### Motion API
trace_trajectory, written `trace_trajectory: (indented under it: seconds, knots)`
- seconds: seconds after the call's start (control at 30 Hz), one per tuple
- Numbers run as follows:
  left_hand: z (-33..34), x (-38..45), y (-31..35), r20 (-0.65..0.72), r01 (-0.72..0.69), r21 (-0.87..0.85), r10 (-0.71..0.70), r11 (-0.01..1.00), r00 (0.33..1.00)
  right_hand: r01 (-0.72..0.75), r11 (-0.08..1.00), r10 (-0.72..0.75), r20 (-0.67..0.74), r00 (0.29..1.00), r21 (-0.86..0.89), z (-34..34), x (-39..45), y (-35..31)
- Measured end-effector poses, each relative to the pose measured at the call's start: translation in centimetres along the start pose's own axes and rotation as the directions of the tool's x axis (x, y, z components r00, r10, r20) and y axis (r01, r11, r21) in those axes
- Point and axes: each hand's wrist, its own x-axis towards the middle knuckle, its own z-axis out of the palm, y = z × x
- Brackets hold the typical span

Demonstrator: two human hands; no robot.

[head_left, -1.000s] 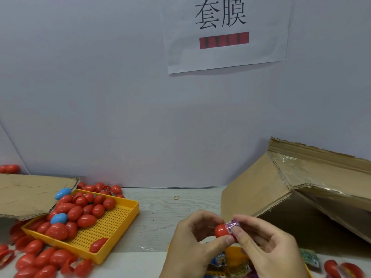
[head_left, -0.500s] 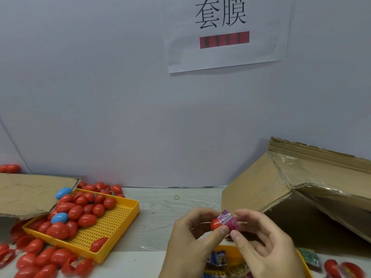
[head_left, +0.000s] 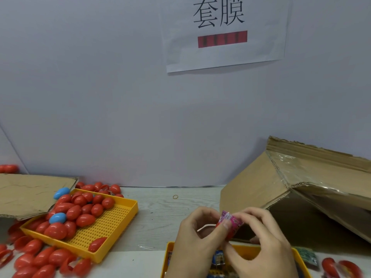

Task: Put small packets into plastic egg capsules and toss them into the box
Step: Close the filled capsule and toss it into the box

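Hands meet low in the frame, right of centre, above a yellow plastic tray of packets (head_left: 299, 255) at the bottom edge. The left hand (head_left: 195, 240) has its fingers curled, its thumb tip pressing on a small pink printed packet (head_left: 230, 219) and on the red plastic egg capsule (head_left: 218, 225) that shows only as a sliver beneath it. The right hand (head_left: 261, 243) curls around the same packet from the other side, fingertips pinching its right end. Whether the capsule is open or closed cannot be told, as the fingers hide most of it.

At the lower left sits a yellow perforated plastic tray (head_left: 112, 223) heaped with red egg capsules (head_left: 80, 213) and 2 blue egg capsules (head_left: 57, 217); more red capsules and halves (head_left: 40, 259) lie scattered on the pale wooden tabletop (head_left: 160, 213) around it. A flat cardboard sheet (head_left: 26, 193) lies at the left edge, partly over the tray's far corner. At the right a large brown cardboard box (head_left: 261, 187) lies tipped on its side, with clear tape along its flap, its dark opening just behind the right hand. A small rubber band (head_left: 175, 196) lies on the table near the wall. A white paper sign (head_left: 222, 37) hangs at the upper centre. A green packet (head_left: 307, 255) and 2 red capsule halves (head_left: 341, 267) lie at the lower right.
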Motion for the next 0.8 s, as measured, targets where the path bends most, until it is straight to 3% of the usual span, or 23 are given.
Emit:
trace_trajectory:
  seconds: [0.2, 0.8]
  knots:
    - [-0.29, 0.02, -0.27, 0.027, 0.082, -0.062, -0.081, 0.995, 0.996, 0.02, 1.0, -0.02, 0.027, 0.999, 0.02, -0.04, -0.04, 0.13]
    - [-0.78, 0.22, -0.69, 0.037, 0.135, -0.073, -0.132, 0.988, 0.99, 0.0, 0.999, -0.002, 0.05, 0.999, 0.036, -0.31, -0.09, -0.14]
